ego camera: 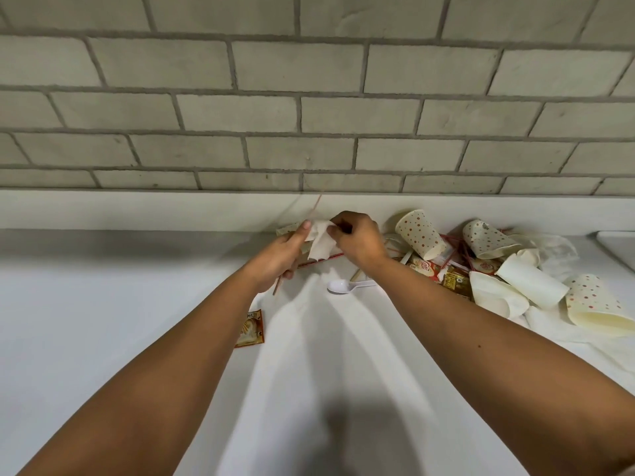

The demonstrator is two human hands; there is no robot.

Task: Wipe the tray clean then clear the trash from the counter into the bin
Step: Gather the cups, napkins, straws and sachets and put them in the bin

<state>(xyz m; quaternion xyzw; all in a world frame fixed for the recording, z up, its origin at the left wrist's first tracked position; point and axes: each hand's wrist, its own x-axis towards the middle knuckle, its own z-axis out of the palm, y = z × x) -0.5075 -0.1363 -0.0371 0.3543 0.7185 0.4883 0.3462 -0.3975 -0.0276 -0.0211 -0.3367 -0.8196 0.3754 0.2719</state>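
Note:
Both my hands meet over the back of the white counter (103, 304). My left hand (280, 257) grips a thin wooden stick (277, 286) and pinches one edge of a crumpled white tissue (321, 240). My right hand (359, 240) pinches the tissue's other side. Trash lies to the right: dotted paper cups (420, 233), plain white cups (531, 285), red stirrers (453, 243) and sachets (455, 280). A white plastic spoon (342, 286) lies just below my hands. A brown sachet (251, 328) lies alone beside my left forearm. No tray or bin is recognisable.
A grey brick wall (309, 115) rises behind the counter's raised white back ledge (137, 209). A white rim (618, 240) shows at the far right edge. White napkins (556, 329) lie under the cups on the right.

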